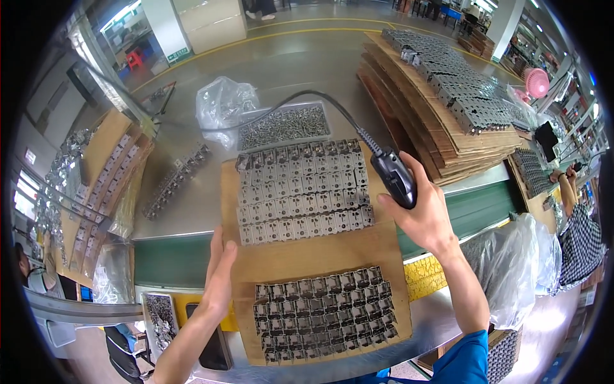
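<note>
In my right hand (427, 214) is a black corded electric screwdriver (393, 176), held above the right edge of a brown cardboard sheet (307, 254). My left hand (220, 269) is at the sheet's left edge with its fingers stretched out, holding nothing that I can see. On the sheet lie two blocks of small metal parts in rows. The far block (304, 192) is of flat silver plates with holes. Closer to me, the near block (326, 315) shows darker, box-like frames. A clear tray of small screws (284, 126) stands just beyond the sheet.
Stacked cardboard layers (435, 128) topped with metal parts rise at the far right. A green belt (173, 261) crosses beneath the sheet. A phone (215, 349) and a parts tray (160, 320) lie near left. Plastic bags (511, 262) hang at right. Another person (579, 237) works there.
</note>
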`<state>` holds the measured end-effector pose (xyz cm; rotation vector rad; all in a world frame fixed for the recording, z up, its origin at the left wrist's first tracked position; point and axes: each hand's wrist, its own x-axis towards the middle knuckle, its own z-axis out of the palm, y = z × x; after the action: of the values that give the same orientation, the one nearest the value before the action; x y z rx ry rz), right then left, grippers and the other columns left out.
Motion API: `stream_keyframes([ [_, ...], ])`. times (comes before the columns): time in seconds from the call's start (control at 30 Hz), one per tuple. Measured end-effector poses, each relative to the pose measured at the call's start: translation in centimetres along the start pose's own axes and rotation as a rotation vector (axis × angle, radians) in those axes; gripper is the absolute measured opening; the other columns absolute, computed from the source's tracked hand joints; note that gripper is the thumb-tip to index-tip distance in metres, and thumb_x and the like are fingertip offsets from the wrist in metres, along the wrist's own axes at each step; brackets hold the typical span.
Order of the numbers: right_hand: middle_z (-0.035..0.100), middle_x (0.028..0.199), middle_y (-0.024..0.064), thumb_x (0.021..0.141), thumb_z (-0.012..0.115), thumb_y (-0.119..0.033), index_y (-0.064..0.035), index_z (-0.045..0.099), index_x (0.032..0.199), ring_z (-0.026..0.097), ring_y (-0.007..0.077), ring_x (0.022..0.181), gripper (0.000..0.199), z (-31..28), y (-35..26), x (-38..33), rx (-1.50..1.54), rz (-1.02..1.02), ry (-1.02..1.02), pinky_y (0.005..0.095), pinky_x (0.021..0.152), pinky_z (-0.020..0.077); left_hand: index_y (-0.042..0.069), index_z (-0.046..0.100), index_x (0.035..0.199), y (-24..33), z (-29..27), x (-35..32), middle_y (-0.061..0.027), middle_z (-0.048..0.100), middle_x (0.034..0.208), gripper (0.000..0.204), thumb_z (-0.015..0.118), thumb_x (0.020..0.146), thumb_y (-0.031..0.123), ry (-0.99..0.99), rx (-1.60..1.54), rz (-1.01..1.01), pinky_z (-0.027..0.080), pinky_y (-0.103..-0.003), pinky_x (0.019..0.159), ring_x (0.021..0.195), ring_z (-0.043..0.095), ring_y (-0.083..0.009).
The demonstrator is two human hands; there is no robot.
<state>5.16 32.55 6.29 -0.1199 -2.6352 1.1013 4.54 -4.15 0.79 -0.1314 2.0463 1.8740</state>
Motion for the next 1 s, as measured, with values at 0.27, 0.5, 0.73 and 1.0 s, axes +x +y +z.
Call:
stream_keyframes([
  [0.27,0.057,0.088,0.0050,0.083,0.078,-0.016,0.0002,0.033,0.147,0.058,0.0117,0.054,0.080,-0.1,1.6,-2.6,0.311,0.307,-0.161,0.0271,0.046,0.0474,0.003,0.007,0.159,0.6,1.1,-0.7,-0.0145,0.009,0.166,0.081,0.049,0.101,0.042,0.019,0.030,-0.030,0.006,-0.038,0.123,0.153,0.005,-0.0250],
  [0.5,0.049,0.081,0.0013,0.084,0.078,-0.013,0.0035,0.037,0.141,0.055,0.0103,0.051,0.072,1.0,1.1,-3.6,0.458,0.418,-0.205,0.0255,0.045,0.0460,0.003,0.008,0.159,2.1,2.1,-1.9,-0.0138,0.010,0.166,0.080,0.052,0.100,0.036,-0.010,-0.051,-0.047,0.006,-0.039,0.123,0.153,0.005,-0.0246],
  [0.73,0.049,0.080,0.0006,0.084,0.079,-0.014,0.0029,0.042,0.136,0.055,0.0103,0.051,0.066,0.6,1.2,-4.6,0.531,0.454,-0.245,0.0263,0.046,0.0469,0.003,0.010,0.158,0.0,1.5,-3.4,-0.0129,0.001,0.165,0.080,0.057,0.097,0.027,-0.011,0.066,-0.030,0.007,-0.039,0.123,0.153,-0.002,-0.0244],
  [1.0,0.051,0.079,-0.0001,0.080,0.078,-0.012,0.0016,0.049,0.130,0.053,0.0082,0.056,0.059,0.2,0.1,-3.0,0.440,0.349,-0.095,0.0253,0.047,0.0479,-0.002,0.010,0.157,2.9,1.8,2.0,-0.0174,0.008,0.166,0.082,0.055,0.099,0.036,0.157,0.355,0.259,0.008,-0.038,0.123,0.153,0.004,-0.0273],
])
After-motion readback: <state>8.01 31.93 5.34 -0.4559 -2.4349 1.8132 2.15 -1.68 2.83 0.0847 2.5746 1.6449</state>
